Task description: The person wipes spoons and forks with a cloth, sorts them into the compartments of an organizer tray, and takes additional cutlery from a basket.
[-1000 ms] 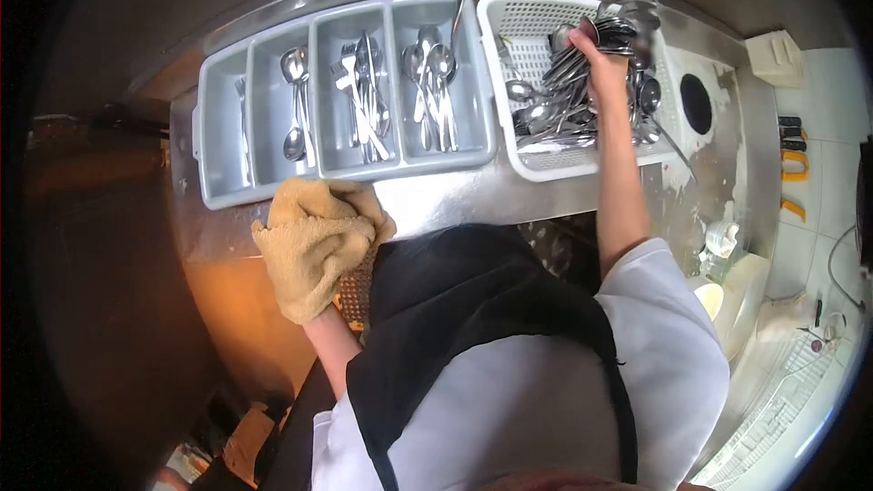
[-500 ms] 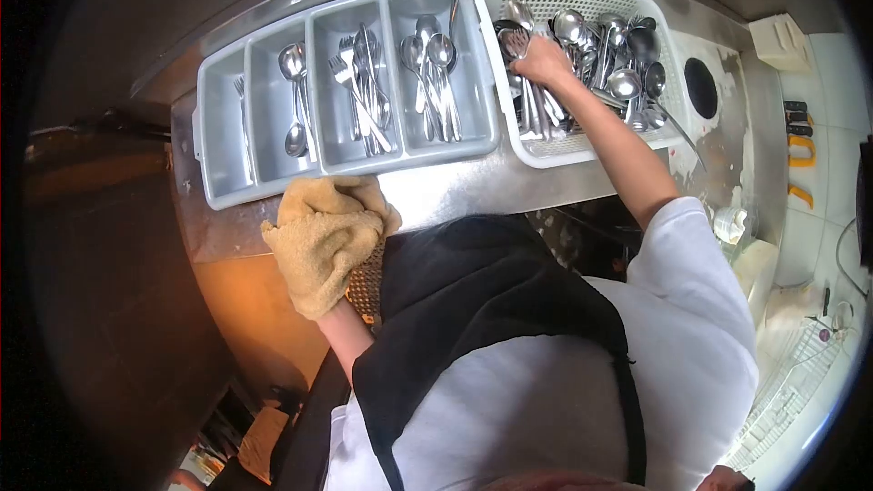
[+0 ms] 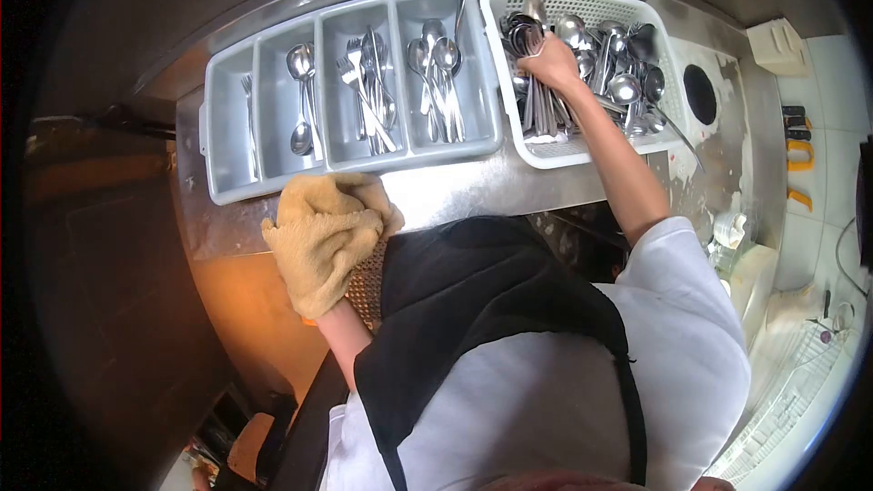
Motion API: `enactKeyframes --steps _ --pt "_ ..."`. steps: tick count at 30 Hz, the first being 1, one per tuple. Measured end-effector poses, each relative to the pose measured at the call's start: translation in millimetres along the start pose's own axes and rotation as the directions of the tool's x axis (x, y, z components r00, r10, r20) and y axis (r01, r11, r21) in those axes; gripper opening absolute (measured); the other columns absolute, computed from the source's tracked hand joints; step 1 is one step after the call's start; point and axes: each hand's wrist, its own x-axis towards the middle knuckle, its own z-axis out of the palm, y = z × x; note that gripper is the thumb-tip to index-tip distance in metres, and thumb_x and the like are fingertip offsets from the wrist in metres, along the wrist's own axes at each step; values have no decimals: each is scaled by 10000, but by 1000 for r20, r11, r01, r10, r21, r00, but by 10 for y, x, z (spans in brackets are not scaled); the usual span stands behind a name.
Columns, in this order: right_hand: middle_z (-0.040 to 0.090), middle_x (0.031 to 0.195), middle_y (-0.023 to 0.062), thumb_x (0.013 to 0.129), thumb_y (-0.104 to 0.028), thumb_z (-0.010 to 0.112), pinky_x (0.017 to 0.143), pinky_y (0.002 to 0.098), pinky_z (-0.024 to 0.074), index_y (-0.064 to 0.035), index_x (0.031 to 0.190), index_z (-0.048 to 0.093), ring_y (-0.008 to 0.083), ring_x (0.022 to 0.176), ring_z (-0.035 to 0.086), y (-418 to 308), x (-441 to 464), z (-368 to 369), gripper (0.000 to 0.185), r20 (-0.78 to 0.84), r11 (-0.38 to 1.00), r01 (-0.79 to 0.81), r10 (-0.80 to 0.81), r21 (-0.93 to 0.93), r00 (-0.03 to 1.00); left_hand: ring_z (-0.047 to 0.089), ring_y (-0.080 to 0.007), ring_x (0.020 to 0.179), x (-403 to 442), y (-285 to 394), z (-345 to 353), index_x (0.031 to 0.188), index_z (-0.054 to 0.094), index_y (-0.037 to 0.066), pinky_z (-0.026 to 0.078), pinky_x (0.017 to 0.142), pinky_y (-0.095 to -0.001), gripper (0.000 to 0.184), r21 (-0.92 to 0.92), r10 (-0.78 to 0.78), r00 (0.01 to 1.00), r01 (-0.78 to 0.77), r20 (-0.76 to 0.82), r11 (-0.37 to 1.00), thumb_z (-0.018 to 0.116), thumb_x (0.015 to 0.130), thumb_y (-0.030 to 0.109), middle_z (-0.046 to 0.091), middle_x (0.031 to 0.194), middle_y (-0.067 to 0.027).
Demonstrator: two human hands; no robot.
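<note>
Steel counter: The counter (image 3: pixel 446 189) is spanned left to right by two containers, with a dark round opening (image 3: pixel 699 94) seen at right.
Gray tray: Four compartments are framed by the tray (image 3: pixel 355 169) at left; a lone fork (image 3: pixel 251 127) is held in the leftmost, spoons and mixed cutlery in the others.
White basket: A jumbled heap of utensils (image 3: pixel 627 73) is held by the basket (image 3: pixel 568 160), set just beside the tray at right.
Tan cloth: The left hand is hidden by the cloth (image 3: pixel 327 236), draped near the tray's near edge; its grip cannot be told.
Right hand: Fingers are curled tightly around a cutlery bundle by the right hand (image 3: pixel 551 64), at the basket's left side, handles pointed near.
One second earlier: The right hand was seen farther right, over the heap; the cloth is now found slightly to the right, and the tray's contents appear unchanged.
Open room: Bare steel is exposed along the counter's near edge, between containers and apron (image 3: pixel 491 300).
Obstructions: The basket's near right rim is crossed by a long thin handle (image 3: pixel 684 143); a utensil (image 3: pixel 462 9) is propped at the tray's far right corner.
</note>
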Motion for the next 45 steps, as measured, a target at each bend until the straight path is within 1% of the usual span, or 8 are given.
enactKeyframes --steps 3,8,14,21,26,32,36,45 --pt "666 976 178 646 -235 746 826 373 506 28 1072 553 294 924 652 -65 -167 -240 536 -58 982 -14 25 188 998 570 -174 998 -22 54 -79 1086 565 19 365 1024 -338 267 -30 -15 1000 14 -23 999 565 864 169 606 1049 -77" --pt "662 908 62 655 -56 743 765 303 487 15 950 630 168 794 614 68 -266 -702 323 -253 538 207 12 817 967 569 -173 1000 -36 373 -319 1085 567 21 362 1029 -340 266 -217 -9 972 -44 -235 975 564 866 173 606 1050 -76" --pt "658 909 81 708 -3 729 810 298 482 21 966 645 189 826 631 166 -388 -827 273 -377 80 372 60 925 924 569 -173 1003 160 610 -111 1085 569 25 357 1035 -342 266 -329 -93 849 -98 -519 939 562 869 179 607 1052 -75" --pt "626 966 91 744 16 705 676 306 504 55 1132 570 196 723 613 472 -432 -590 413 -219 89 206 174 975 960 530 -164 1049 248 1034 -466 1134 505 38 362 1019 -324 307 -529 164 851 -449 -499 720 584 869 174 554 1098 -86" --pt "631 906 99 740 -9 704 679 297 505 61 1094 586 188 725 614 538 -437 -570 380 -165 183 140 128 973 978 492 -156 1095 371 937 -350 1183 442 51 368 1001 -307 373 -671 178 902 -415 -394 615 607 869 167 501 1143 -97" --pt "636 875 97 737 -1 696 679 285 487 61 1017 614 184 725 612 572 -406 -592 298 -251 276 232 37 933 967 535 -243 1098 494 1339 -350 1259 384 52 381 1006 -341 504 -210 160 801 -335 -577 919 627 873 267 497 1202 -128" --pt "639 849 97 738 -6 687 668 293 495 64 1028 607 188 716 622 597 -367 -530 308 -174 225 147 107 963 979 531 -180 886 753 908 -418 1222 407 28 447 827 -290 476 -389 426 796 -589 -430 708 556 897 343 496 979 -77" --pt "624 790 97 723 14 696 589 306 511 23 911 594 195 631 612 652 -329 -491 214 -87 86 76 136 993 987 548 -209 897 782 1217 -200 1217 411 19 472 809 -308 462 -551 239 860 -479 -451 683 543 901 330 516 993 -108"
